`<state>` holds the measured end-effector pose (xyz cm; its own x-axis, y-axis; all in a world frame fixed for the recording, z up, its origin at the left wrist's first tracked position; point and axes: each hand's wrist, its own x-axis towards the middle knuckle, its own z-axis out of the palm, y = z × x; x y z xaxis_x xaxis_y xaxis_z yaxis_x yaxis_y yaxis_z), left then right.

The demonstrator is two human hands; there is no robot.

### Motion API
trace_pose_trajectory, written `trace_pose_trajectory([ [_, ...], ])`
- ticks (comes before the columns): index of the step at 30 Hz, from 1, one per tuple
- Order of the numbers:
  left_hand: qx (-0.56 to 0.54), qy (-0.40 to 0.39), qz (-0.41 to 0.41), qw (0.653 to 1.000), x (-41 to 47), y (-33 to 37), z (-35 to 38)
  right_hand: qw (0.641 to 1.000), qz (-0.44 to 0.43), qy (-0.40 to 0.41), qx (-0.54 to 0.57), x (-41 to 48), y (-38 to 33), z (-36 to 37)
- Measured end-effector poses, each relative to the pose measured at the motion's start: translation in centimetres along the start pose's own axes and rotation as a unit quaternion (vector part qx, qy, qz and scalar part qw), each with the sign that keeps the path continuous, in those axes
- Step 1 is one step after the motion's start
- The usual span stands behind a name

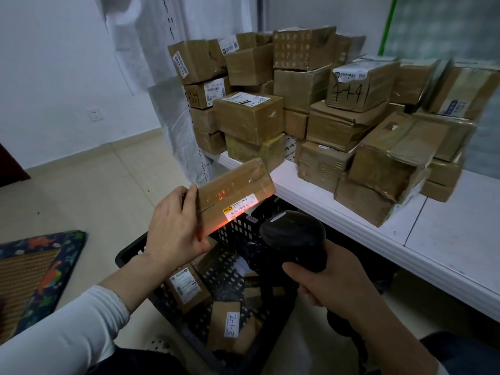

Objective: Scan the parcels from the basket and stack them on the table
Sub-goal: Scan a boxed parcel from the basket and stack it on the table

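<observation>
Two hands work above a black perforated plastic basket. The left hand grips one end of a tilted, taped brown cardboard parcel, its yellow-and-white label washed in red light. The right hand curls round the handle of a matte black scanner aimed at it. More labelled parcels lie in the basket. Beside it, a smooth white tabletop carries glossy-taped cartons stacked in tiers against a pale wall. Beige tiles cover the floor.

Taped brown parcel tilted above black basket, label lit red.
</observation>
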<state>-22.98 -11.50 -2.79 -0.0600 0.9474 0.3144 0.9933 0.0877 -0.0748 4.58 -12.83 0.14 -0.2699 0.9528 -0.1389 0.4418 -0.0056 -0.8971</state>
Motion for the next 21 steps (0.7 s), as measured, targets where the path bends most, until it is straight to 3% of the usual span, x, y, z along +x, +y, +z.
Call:
trace_pose_trajectory([
  [12, 0.014, 0.0, 0.004, 1.0, 0.0, 0.3, -1.1, 1.0, -0.017, 0.008, -0.009, -0.2, -0.4, -0.4],
  [21, -0.117, 0.082, 0.013, 0.99, 1.6, 4.4, -5.0, 0.974, -0.002, 0.07, 0.213, -1.6, -1.7, -4.3],
])
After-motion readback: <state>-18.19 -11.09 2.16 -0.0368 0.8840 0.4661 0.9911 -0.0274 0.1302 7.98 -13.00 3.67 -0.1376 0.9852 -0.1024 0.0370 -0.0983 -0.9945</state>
